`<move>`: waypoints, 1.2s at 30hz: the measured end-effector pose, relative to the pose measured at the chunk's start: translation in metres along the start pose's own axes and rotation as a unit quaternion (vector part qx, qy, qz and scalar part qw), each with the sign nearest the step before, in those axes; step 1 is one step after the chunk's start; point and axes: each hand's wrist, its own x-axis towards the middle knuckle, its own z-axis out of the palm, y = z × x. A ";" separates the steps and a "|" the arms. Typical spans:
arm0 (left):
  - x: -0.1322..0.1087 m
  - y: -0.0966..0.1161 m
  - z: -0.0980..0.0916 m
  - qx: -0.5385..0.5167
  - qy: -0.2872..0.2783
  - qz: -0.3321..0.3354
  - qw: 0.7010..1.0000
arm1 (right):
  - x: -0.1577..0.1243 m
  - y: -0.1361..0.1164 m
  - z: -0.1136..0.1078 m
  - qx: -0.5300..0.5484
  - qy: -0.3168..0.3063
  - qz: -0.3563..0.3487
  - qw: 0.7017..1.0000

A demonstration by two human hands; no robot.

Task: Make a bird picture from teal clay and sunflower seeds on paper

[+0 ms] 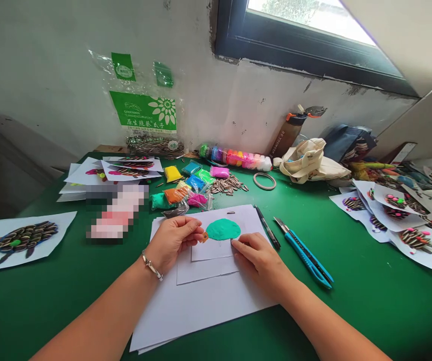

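A flattened oval of teal modelling clay (223,229) lies on a small white sheet of paper (211,253), with a small orange clay piece (204,237) at its left end. Beside that orange piece, my left hand (176,238) is closed in a pinch; what is between thumb and finger, if anything, cannot be made out. My right hand (259,258) rests on the paper at the oval's lower right, fingers stretched out. Faint drawn lines show just under the oval. Larger white sheets (196,316) lie beneath, and one sunflower seed (231,212) sits above the oval.
Clay packets (174,195) and a pile of sunflower seeds (230,185) lie behind the paper. A pen (267,228) and blue utility knife (306,255) are at right. Seed-covered pictures (27,238) flank both sides. A bottle (287,133) and cloth bag (306,160) stand by the wall.
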 end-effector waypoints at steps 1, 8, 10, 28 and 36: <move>0.000 0.000 0.000 -0.001 0.001 -0.001 1.000 | 0.001 -0.001 0.000 -0.008 0.001 -0.004 1.000; 0.000 0.000 0.000 0.001 0.001 -0.003 1.000 | 0.003 -0.001 0.004 0.009 0.008 0.022 1.000; 0.000 0.000 0.000 0.001 0.002 -0.003 1.000 | 0.004 -0.002 0.005 -0.007 -0.001 0.030 1.000; 0.000 -0.001 -0.002 0.002 0.002 0.001 1.000 | 0.005 0.001 0.006 0.024 0.039 0.040 0.998; 0.000 -0.001 -0.001 0.003 0.002 -0.004 1.000 | 0.003 0.002 0.004 0.024 0.023 0.035 0.999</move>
